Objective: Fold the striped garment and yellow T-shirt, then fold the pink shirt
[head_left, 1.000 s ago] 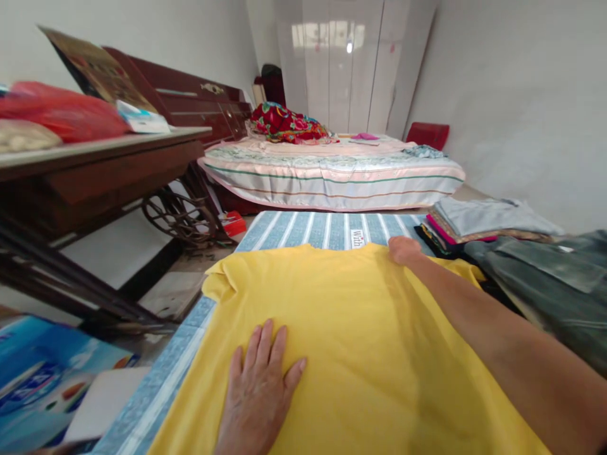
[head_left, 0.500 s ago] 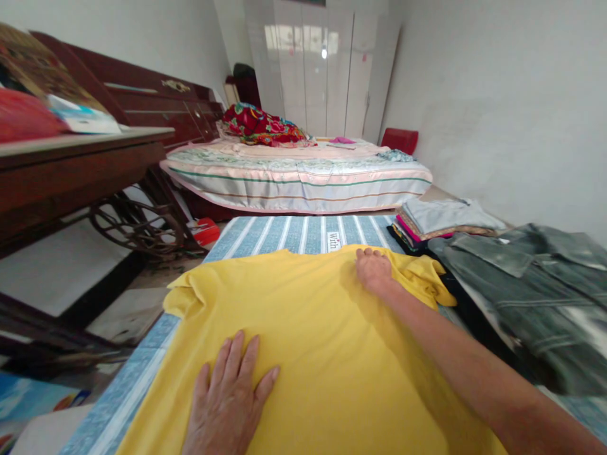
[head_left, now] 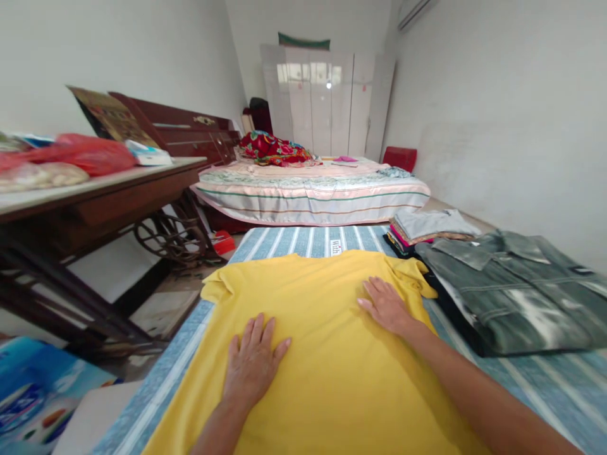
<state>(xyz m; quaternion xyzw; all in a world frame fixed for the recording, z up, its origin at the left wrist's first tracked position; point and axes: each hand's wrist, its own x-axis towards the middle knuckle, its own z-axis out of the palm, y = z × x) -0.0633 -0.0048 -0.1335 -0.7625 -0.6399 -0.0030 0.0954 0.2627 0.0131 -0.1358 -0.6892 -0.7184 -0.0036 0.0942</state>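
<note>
A yellow T-shirt [head_left: 313, 354] lies spread on a blue-and-white striped bed surface [head_left: 279, 240], its neckline at the far end. Its left sleeve edge is slightly crumpled, and the right sleeve is bunched in folds. My left hand [head_left: 253, 363] rests flat on the left part of the shirt with fingers spread. On the upper right of the shirt, below the shoulder, lies my right hand [head_left: 384, 305], palm down and fingers stretched out. Neither hand holds anything. The shirt's lower hem is out of view.
To the right lie a folded green-grey denim jacket [head_left: 516, 284] and a stack of folded clothes [head_left: 431, 224]. A sewing machine table [head_left: 142, 196] with a red plastic bag [head_left: 90, 155] stands left. Behind is a larger bed [head_left: 308, 196]. A blue package [head_left: 42, 392] sits lower left.
My right hand has loosened from a curled pose at the shirt's shoulder, moved slightly nearer and flattened. My left hand stays flat on the shirt. The view has tilted up.
</note>
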